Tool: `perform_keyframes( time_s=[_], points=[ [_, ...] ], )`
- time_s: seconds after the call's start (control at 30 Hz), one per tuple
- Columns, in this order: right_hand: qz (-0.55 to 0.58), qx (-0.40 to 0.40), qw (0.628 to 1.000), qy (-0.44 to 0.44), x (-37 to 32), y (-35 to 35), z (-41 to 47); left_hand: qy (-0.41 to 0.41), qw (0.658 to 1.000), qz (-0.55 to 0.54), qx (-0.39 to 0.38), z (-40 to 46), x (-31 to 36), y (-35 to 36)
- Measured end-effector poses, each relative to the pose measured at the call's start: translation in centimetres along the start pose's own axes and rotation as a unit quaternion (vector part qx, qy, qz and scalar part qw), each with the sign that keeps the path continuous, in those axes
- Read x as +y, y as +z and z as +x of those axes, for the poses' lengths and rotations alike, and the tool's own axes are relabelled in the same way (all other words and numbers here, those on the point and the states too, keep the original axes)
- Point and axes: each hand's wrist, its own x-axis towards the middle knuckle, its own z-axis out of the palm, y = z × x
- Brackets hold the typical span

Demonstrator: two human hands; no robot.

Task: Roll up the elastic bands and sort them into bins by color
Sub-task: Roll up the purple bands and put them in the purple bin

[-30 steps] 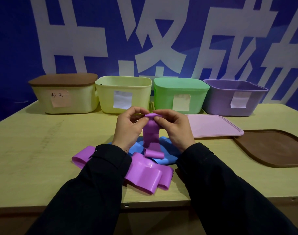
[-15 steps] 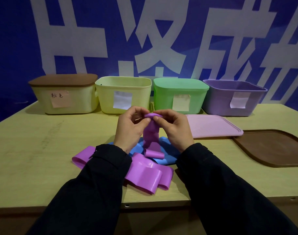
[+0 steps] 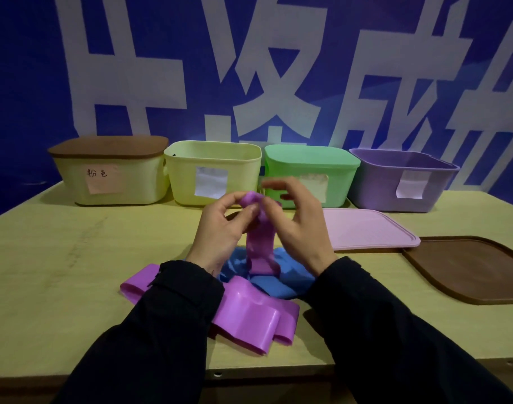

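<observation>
four bins (image 3: pixel 213 173) line the table's (image 3: pixel 59 272) 12 o'clock edge; contents are hidden. both hands, left hand (image 3: pixel 220 228) and right hand (image 3: pixel 299 225), pinch the purple band's (image 3: pixel 259 243) top; it hangs vertically above the blue band (image 3: pixel 281 279).

The person wears a dark, near-black long-sleeved garment. Both sleeves (image 3: pixel 150 339) run from the lower edge of the view up to the wrists. The left cuff (image 3: pixel 191 277) is a wide band with a stitched seam and a small flap or tab at its outer edge. The right cuff (image 3: pixel 334 269) is plainer, with a slight fold at the wrist. The cloth looks matte and smooth, with soft creases along the forearms. Both hands, left (image 3: pixel 220 231) and right (image 3: pixel 300 228), are bare: no gloves, rings or watch show.
</observation>
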Motion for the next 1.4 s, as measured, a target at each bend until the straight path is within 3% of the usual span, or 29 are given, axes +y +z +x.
perform_keyframes(
  time_s=[0.13,0.37,0.67,1.03,1.27,1.4],
  points=[
    [0.194,-0.137,0.96,0.151,1.0,-0.7,0.8,0.048,0.996,0.071,-0.039,-0.1,0.6,0.0],
    [0.282,-0.063,0.943,0.165,0.9,-1.0,0.0,0.057,0.997,0.053,-0.002,0.1,1.1,-0.6],
    [0.25,-0.067,0.952,0.162,0.0,-0.8,-0.3,0.085,0.993,0.083,-0.027,-0.2,0.6,-0.3],
    [0.269,-0.037,0.947,0.174,0.5,-0.6,-0.3,0.036,0.997,0.042,-0.059,-0.4,0.3,0.3],
    [0.254,-0.108,0.951,0.139,1.1,-1.4,-0.2,0.031,0.999,-0.007,-0.016,-0.1,0.4,-0.2],
    [0.235,-0.054,0.959,0.148,1.3,-1.0,-0.2,0.009,1.0,-0.014,-0.026,-0.3,0.1,0.3]
  ],
)
